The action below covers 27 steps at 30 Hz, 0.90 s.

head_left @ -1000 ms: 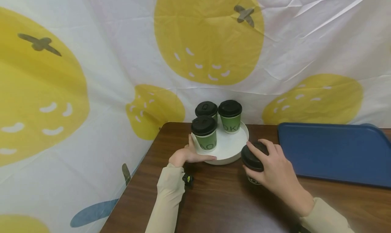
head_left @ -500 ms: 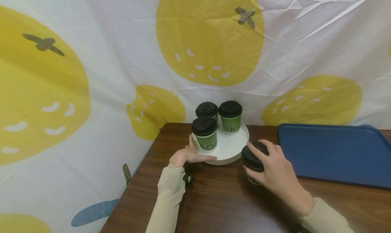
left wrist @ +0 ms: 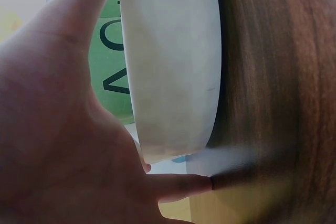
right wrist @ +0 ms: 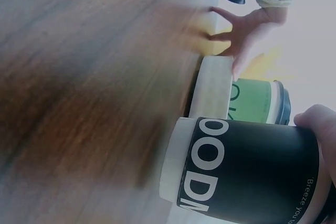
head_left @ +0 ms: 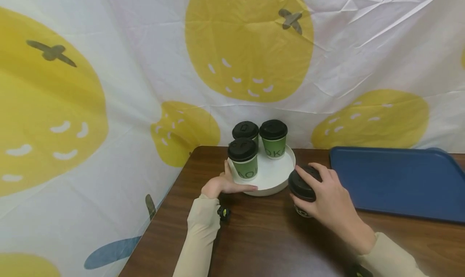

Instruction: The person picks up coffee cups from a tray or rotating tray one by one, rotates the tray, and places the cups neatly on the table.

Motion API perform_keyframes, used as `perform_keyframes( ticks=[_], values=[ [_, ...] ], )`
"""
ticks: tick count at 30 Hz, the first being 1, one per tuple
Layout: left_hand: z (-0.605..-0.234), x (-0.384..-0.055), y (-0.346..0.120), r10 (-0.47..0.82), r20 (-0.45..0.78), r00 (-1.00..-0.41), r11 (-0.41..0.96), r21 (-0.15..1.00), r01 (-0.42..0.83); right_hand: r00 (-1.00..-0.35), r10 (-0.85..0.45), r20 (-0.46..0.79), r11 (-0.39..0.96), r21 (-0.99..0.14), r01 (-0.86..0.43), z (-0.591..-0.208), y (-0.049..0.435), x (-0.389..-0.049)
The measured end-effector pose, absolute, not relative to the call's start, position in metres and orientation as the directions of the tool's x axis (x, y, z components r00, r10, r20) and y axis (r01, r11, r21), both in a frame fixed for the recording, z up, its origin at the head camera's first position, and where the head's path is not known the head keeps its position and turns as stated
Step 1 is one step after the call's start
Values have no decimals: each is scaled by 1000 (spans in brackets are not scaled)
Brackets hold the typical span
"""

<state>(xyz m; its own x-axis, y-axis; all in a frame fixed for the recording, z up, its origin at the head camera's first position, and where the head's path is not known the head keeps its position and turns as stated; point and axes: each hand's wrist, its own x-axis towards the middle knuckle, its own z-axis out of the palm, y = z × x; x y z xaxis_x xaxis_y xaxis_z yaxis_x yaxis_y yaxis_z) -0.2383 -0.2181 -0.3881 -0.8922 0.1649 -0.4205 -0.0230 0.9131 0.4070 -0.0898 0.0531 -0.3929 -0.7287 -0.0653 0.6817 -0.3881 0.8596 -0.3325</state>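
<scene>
My right hand [head_left: 328, 198] grips a lidded paper coffee cup [right wrist: 252, 169] from above, thumb and fingers around its black lid [head_left: 300, 188]. The cup has a black sleeve with white letters and a white base, close over the table just in front of the tray. My left hand [head_left: 222, 185] rests against the left front of a round white tray [head_left: 277, 174], its thumb straight along the rim and its other fingers spread along the side. On the tray stand three green coffee cups with black lids: one in front [head_left: 245, 168], one at right [head_left: 274, 145], one partly hidden behind [head_left: 245, 129].
A blue rectangular tray [head_left: 396, 184] lies on the wooden table [head_left: 261, 236] to the right. Behind and to the left hangs a white cloth [head_left: 145, 34] printed with yellow fruit, close to the table's edges.
Over the last half second my right hand and the black-sleeved cup have shifted slightly back and to the right. The left hand, round tray and green cups have stayed in place.
</scene>
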Motion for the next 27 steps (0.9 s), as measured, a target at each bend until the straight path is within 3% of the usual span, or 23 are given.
perform_keyframes(
  ticks=[12,27],
  values=[
    [-379,-230,-216,172,-416,-893,909,417,-19,-732,-59,679,857,-341,-385,-395,58,-86],
    [-394,-242,-220,168,-409,-897,910,414,-19,-725,-53,686,858,-340,-384,-398,63,-82]
  ],
)
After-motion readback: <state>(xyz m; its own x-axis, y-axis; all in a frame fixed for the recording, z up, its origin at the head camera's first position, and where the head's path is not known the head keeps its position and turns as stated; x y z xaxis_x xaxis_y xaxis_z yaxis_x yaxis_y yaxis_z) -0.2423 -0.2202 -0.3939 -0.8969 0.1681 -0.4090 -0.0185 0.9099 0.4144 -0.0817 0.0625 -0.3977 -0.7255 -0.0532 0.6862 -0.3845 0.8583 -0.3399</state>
